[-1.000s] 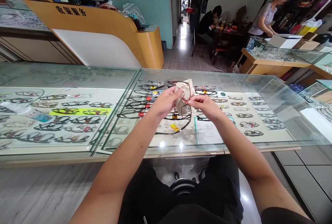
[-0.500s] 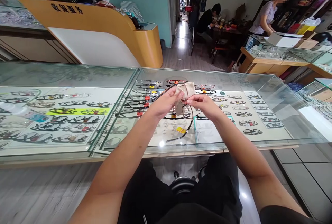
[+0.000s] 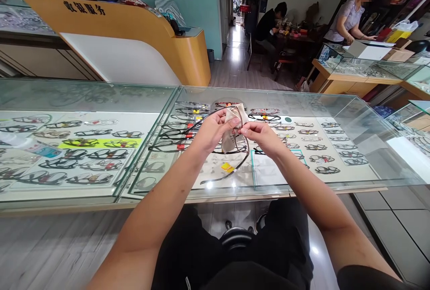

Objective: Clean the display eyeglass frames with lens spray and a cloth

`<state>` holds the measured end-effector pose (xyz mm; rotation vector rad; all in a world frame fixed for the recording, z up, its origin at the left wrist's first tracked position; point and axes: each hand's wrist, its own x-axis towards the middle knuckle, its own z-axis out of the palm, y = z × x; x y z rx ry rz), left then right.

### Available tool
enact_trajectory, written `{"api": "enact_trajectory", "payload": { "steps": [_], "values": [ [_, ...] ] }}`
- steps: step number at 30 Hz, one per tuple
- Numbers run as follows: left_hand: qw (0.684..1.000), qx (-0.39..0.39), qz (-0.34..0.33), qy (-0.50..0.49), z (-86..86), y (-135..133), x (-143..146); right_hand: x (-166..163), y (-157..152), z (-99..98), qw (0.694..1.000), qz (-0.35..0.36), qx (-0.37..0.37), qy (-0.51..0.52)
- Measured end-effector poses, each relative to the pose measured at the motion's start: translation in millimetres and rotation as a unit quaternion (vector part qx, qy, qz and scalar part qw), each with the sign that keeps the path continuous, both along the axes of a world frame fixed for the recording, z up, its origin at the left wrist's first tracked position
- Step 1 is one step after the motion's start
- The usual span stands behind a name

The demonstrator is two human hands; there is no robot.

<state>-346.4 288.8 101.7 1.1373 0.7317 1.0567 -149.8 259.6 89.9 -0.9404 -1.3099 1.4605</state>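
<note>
A pair of eyeglasses (image 3: 247,152) with thin dark temples and a yellow tag (image 3: 227,167) is held above the glass counter. My left hand (image 3: 215,130) is closed, its thumb pressing a cream cleaning cloth (image 3: 229,142) against the front of the glasses. The cloth is folded around one lens, which it hides. My right hand (image 3: 259,135) pinches the frame near its middle with thumb and fingertips. One temple sticks out to the left past my left hand, and the other curves down below both hands.
Under the counter's glass (image 3: 148,195) lie rows of eyeglass frames (image 3: 88,155). A spray bottle (image 3: 35,146) is on the left. Across the floor stands a cashier desk (image 3: 191,57). One person (image 3: 268,28) sits at a table; another (image 3: 346,21) stands by a white box (image 3: 369,50).
The glasses have turned slightly, their lower temple tip and tag swinging left. The cloth has shifted a little left and hangs lower. The standing person's arm now reaches across the white box.
</note>
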Motion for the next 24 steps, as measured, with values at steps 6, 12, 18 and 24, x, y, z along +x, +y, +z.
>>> {"api": "enact_trajectory", "payload": {
  "steps": [6, 12, 18, 24],
  "values": [
    [0.997, -0.007, -0.077, 0.008, 7.6, -0.1, -4.3, 0.8, 1.8, -3.5, 0.999, 0.005, -0.026, 0.019],
    [0.997, -0.032, -0.061, 0.027, 4.2, 5.0, -8.1, 1.1, 1.5, 1.1, 0.997, 0.015, -0.051, 0.052],
    [0.999, 0.004, -0.031, 0.024, 0.3, 3.9, -7.5, 2.7, 1.3, 0.5, 0.998, 0.012, -0.042, 0.042],
    [0.997, 0.008, -0.074, 0.015, 1.2, 2.8, -6.1, 0.8, 3.2, -2.3, 0.994, 0.023, -0.083, 0.066]
  ]
}}
